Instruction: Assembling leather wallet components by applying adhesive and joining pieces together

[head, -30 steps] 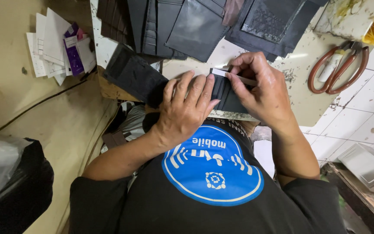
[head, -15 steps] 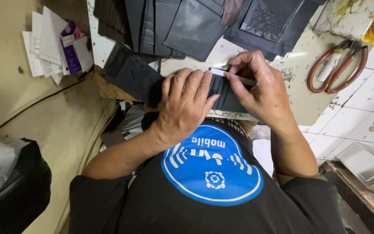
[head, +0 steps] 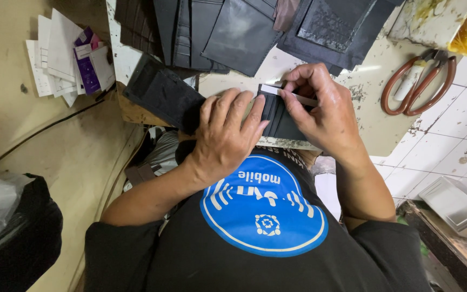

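A black leather wallet piece (head: pixel 163 94) lies open at the front edge of the worktable (head: pixel 374 130). My left hand (head: pixel 228 135) rests flat on its middle, fingers spread, pressing it down. My right hand (head: pixel 320 108) pinches a thin flat white strip (head: pixel 290 93) between thumb and fingers, held against the wallet's card-slot panel (head: pixel 279 116). The part of the wallet under my left palm is hidden.
Several dark leather panels (head: pixel 239 32) are stacked at the back of the table. Red-handled scissors (head: pixel 417 81) lie to the right. A pile of white and purple paper cards (head: pixel 68 57) sits at left. A black bag (head: pixel 17 238) is at lower left, a metal tray (head: pixel 455 205) at lower right.
Both hands stay on the wallet; the right hand with the strip has shifted only slightly along the card-slot panel.
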